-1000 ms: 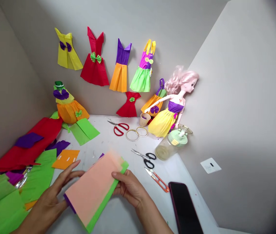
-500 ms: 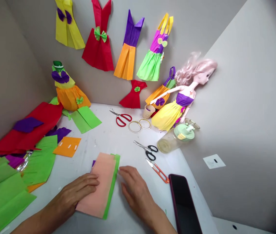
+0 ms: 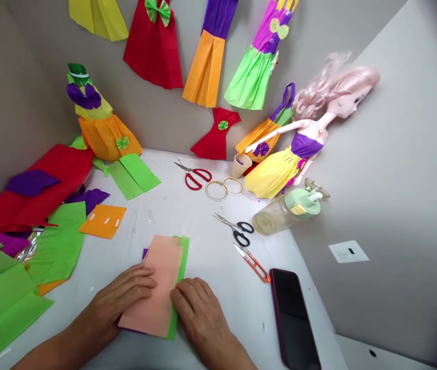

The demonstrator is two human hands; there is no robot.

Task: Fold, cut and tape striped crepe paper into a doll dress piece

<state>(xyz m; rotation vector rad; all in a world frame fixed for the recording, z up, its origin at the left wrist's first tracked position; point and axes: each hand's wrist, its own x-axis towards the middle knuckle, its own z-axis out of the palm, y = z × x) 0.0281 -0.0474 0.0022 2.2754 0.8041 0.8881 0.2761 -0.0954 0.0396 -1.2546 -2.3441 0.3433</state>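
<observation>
1. My left hand (image 3: 124, 298) lies palm down on the left side of the paper stack (image 3: 157, 293), its fingers together and pointing right, with my forearm coming in from the lower left.
2. My right hand (image 3: 199, 313) lies palm down over the stack's lower right edge, its fingers slightly spread and pointing up and to the left, with my forearm coming in from the bottom.
3. My hands are open and flat, just beside each other without touching, and neither one pinches the paper.
4. The stack sits flat on the desk (image 3: 218, 246), near the bottom middle of my view. A peach sheet lies on top, a green sheet shows along its right side, and a bit of purple paper (image 3: 145, 254) peeks out at the upper left.
5. To the right of my right hand are a black phone (image 3: 291, 318), orange snips (image 3: 252, 263) and black-handled scissors (image 3: 237, 227).
6. Farther up the desk are red-handled scissors (image 3: 191, 174), two thin hoops (image 3: 222, 188), a small cup (image 3: 240, 165) and a lying bottle (image 3: 286, 211). A doll (image 3: 311, 139) in a yellow paper dress leans beside them.
7. To my left lie green paper (image 3: 2, 303), an orange piece (image 3: 103, 221) and red paper (image 3: 29, 192).
</observation>
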